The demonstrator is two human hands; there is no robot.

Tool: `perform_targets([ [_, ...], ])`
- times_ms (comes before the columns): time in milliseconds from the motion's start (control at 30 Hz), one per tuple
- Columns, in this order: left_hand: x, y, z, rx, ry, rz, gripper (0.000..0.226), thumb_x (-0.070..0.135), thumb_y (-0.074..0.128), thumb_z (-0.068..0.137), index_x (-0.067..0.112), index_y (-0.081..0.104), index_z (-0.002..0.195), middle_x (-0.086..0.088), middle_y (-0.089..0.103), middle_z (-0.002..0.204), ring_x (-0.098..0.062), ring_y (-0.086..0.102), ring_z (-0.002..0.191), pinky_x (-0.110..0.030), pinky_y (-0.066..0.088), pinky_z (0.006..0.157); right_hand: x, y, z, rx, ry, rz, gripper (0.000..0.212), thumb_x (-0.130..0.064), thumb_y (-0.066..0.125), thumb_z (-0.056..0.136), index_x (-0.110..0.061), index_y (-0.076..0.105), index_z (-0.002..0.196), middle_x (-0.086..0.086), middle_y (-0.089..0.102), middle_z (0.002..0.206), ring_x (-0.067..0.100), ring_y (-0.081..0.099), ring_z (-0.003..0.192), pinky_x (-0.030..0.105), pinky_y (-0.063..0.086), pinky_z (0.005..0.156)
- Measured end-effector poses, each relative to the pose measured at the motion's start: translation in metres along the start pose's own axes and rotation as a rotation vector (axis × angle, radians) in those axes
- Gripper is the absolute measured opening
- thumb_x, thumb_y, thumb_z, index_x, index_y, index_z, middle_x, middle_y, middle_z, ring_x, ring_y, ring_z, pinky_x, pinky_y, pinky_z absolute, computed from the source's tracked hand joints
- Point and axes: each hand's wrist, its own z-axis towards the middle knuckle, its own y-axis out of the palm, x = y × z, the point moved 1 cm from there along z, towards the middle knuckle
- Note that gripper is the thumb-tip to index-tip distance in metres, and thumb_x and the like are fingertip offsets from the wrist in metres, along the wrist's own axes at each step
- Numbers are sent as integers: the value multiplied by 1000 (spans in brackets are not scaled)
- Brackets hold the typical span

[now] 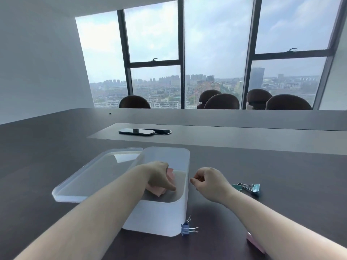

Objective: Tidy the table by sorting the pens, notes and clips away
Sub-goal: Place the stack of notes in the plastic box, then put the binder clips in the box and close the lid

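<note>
1. We take the translucent white box as our landmark; it stands open on the dark counter, long axis running away from us
2. Its lid lies flat on the counter, touching the box's left side
3. Left hand is down inside the box, reaching over the left wall; its grip is closed on a pink stack of notes, thumb on the near side, fingers over the top. The stack is low in the box, near its floor; we cannot tell whether it touches the floor
4. Right hand hovers just outside the box's right wall, near the rim. Grip narrow, fingers curled in toward the thumb; we see nothing held in it
5. Teal binder clip lies on the counter to the right of the box, beyond the right wrist, clear of the box
6. Blue binder clip sits at the box's near right corner, just beside or touching the wall; we cannot tell which
7. A pink item lies on the counter nearer to us than the box and to its right, mostly hidden under the right forearm; type not identifiable
8. Beyond the box, a dark phone rests on the counter's raised centre strip
</note>
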Motion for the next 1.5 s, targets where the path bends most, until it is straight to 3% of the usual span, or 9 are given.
perform_targets([
  [133,1,-1,2,104,25,49,24,29,56,82,15,51,101,-9,57,117,-27,54,107,-30,41,82,-2,2,1,-4,-13,29,17,-28,58,88,-21,58,73,-3,60,73,19,56,77,29,47,74],
  [400,2,-2,7,238,67,110,30,31,52,89,7,58,108,-12,60,122,-29,51,116,-31,41,91,0,2,1,-16,-19,53,15,-26,59,89,-20,59,74,-1,61,75,17,54,75,25,40,68],
  [533,1,-4,6,211,89,100,35,44,66,79,16,62,100,-5,61,118,-23,53,112,-31,43,93,0,1,-3,-20,-21,53,15,-26,59,88,-21,59,74,-2,61,75,16,54,75,25,41,69],
  [700,-8,-13,-6,10,109,-52,64,49,77,66,29,56,124,5,54,128,-16,51,119,-30,41,105,6,-4,-3,-18,-15,36,26,-28,58,87,-26,52,63,-4,60,70,18,56,75,29,47,72],
  [867,-15,-19,-18,68,111,-94,55,39,76,70,31,57,121,7,55,124,-13,53,115,-25,43,97,9,-13,-6,-25,-2,23,32,-29,58,88,-29,47,58,-7,57,68,17,55,74,26,43,69],
  [1100,8,-29,-31,395,161,-75,19,27,60,87,14,69,97,0,67,95,-17,58,89,-24,43,76,36,-49,-20,35,30,-201,22,-33,54,89,-20,65,104,-2,65,103,21,54,112,32,44,95],
  [1233,36,-36,-45,415,216,-18,9,33,57,85,27,60,79,10,59,77,-19,58,80,-32,51,78,69,-62,-33,-85,133,-345,49,-47,50,89,-33,42,135,-6,40,147,21,18,144,47,24,113],
  [1333,65,-35,-59,433,299,14,12,32,57,86,22,62,83,8,56,81,-19,56,79,-28,46,72,82,-63,-44,-206,183,-362,51,-56,44,89,-42,36,137,-10,35,150,22,17,146,57,17,113],
  [1500,112,-26,-85,354,436,134,25,36,62,84,15,67,96,4,54,90,-19,58,93,-22,39,75,84,-71,-61,-210,113,-414,46,-54,43,90,-34,45,132,-3,45,141,24,37,134,45,33,107],
])
